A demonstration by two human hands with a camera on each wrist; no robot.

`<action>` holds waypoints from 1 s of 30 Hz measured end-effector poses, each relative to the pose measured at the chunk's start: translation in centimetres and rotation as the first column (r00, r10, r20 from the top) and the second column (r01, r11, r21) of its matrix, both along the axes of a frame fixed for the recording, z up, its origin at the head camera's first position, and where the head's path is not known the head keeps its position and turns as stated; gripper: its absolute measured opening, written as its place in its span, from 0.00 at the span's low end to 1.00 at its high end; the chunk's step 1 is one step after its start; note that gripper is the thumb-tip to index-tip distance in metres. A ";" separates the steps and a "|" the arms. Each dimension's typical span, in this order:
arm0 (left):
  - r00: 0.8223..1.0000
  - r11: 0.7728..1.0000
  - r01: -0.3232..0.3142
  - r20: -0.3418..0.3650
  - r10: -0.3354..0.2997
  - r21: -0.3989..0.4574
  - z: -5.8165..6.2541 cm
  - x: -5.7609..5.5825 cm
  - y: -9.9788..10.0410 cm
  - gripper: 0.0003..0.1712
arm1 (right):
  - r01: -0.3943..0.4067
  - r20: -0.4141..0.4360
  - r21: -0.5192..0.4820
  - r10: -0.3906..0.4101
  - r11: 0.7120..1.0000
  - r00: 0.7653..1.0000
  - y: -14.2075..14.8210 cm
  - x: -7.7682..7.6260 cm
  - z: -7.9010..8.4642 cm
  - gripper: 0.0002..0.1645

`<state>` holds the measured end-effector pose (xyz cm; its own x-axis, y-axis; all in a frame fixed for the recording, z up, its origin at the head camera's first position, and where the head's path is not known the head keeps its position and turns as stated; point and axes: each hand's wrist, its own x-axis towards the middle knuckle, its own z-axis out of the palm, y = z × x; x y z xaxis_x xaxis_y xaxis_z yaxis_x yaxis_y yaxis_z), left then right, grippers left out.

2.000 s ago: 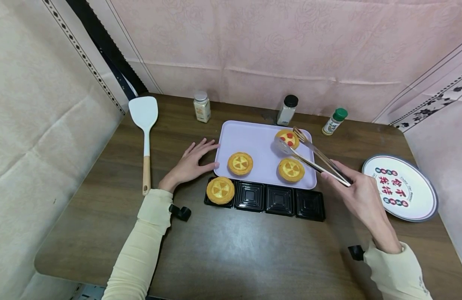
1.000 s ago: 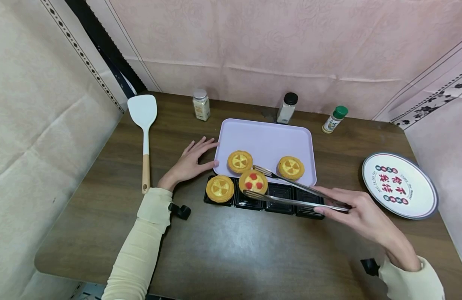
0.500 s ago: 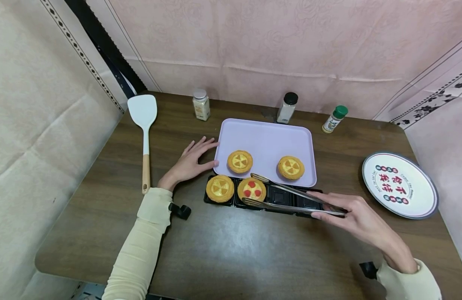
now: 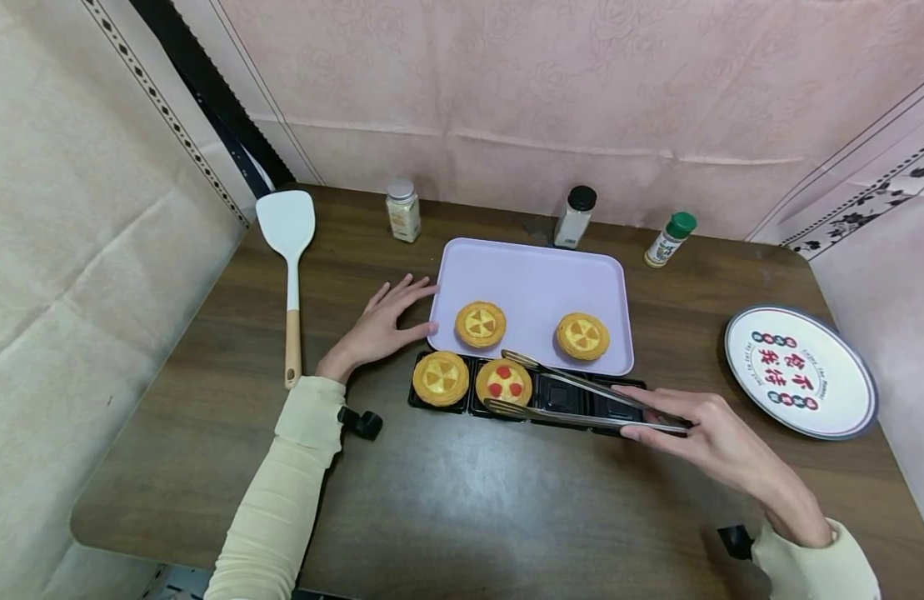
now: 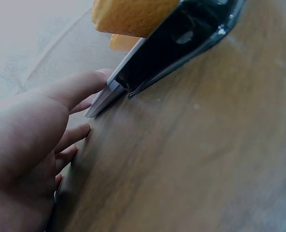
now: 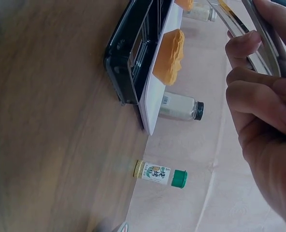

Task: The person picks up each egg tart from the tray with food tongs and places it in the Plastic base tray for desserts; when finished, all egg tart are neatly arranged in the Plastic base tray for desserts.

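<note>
In the head view my right hand (image 4: pixel 720 433) grips a pair of metal tongs (image 4: pixel 581 417), also seen up close in the right wrist view. The tongs' spread tips lie on either side of a tart with red dots (image 4: pixel 504 382), which sits in the second compartment of a black tray (image 4: pixel 563 394). A yellow tart (image 4: pixel 441 378) fills the first compartment on the left. My left hand (image 4: pixel 381 327) has its fingers spread, with thumb and fingertips at the left edge of the lilac tray (image 4: pixel 532 267). Two yellow tarts, one left (image 4: pixel 480 324) and one right (image 4: pixel 582 336), lie on that tray.
A white spatula (image 4: pixel 289 242) with a wooden handle lies at the left. Along the back stand a grey-capped jar (image 4: pixel 403 212), a black-capped jar (image 4: pixel 574 218) and a green-capped bottle (image 4: pixel 669 240). A plate with red lettering (image 4: pixel 829 375) is at the right.
The tongs have carried the red-dotted tart from the lilac tray's back right into the black tray's second compartment. Their tips now stand wider around it. My left hand has stayed put.
</note>
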<state>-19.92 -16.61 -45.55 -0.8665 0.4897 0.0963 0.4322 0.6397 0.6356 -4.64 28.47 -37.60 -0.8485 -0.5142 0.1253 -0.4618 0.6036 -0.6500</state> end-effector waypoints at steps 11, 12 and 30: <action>1.000 1.000 -0.005 0.008 0.005 0.006 0.0 0.0 0.0 0.36 | -0.012 -0.021 0.001 0.012 1.000 1.000 0.0 -0.1 -0.1 0.32; 1.000 1.000 -0.004 0.008 0.004 0.005 0.0 0.0 0.0 0.36 | -0.013 -0.020 0.003 0.013 1.000 1.000 0.0 -0.1 -0.1 0.32; 1.000 1.000 -0.013 0.009 0.013 0.002 -0.1 0.0 0.0 0.36 | 0.218 -0.076 -0.046 -0.221 0.975 0.972 -2.5 -1.5 0.8 0.32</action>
<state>-19.92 -16.63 -45.66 -0.8736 0.4783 0.0894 0.4179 0.6436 0.6412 -6.10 25.94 -36.81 -0.9266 -0.3103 0.2125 -0.3719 0.6721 -0.6403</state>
